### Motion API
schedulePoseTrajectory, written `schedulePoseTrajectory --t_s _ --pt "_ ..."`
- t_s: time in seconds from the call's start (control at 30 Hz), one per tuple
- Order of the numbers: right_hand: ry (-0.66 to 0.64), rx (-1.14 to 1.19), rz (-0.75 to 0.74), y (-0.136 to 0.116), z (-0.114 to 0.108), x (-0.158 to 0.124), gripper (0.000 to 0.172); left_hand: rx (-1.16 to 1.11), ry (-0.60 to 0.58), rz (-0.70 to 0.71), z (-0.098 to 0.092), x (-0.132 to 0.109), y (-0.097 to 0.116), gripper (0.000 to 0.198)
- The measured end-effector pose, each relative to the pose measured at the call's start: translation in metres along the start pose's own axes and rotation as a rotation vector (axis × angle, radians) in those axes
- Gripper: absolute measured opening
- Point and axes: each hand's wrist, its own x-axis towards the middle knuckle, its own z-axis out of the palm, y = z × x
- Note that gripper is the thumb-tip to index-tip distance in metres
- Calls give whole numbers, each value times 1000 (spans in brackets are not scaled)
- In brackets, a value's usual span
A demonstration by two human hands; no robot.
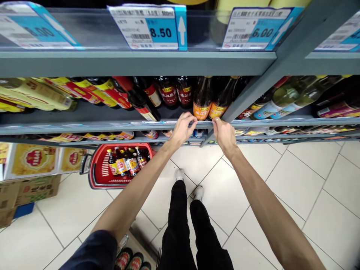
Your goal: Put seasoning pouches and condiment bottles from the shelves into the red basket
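My left hand (184,129) is at the front edge of the middle shelf (174,125), its thumb and fingers pinched together. Level with it, my right hand (225,135) also has its fingertips pressed together at that edge. Whatever they pinch is too small to make out. Just behind the fingertips, two dark bottles with orange labels stand side by side: a left bottle (201,107) and a right bottle (221,105). Dark red-labelled bottles (168,93) stand to their left. A red-capped bottle (143,103) leans near the shelf front.
A red shopping basket (97,170) holding several bottles is on the floor at left. Cartons (33,161) are stacked beyond it. A grey upright (247,92) divides the shelving right of my hands. Price tags (157,32) line the upper shelf. Bottles (135,260) stand low behind my left arm.
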Motion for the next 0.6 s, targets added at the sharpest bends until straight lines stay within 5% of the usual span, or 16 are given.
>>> schedulePoseTrajectory --t_s 0.33,0.43,0.53,0.6 --pt "12 -10 29 -1 -4 4 38 94 -26 26 -1 -3 6 22" --pt "-18 59 50 -8 -10 -6 36 164 -101 -74 -5 -4 19 26" --pt "-95 196 98 -17 -6 -56 43 167 -139 -194 -10 -3 30 26" --pt "-229 263 160 -15 10 -118 45 145 -156 -210 -13 -1 34 26"
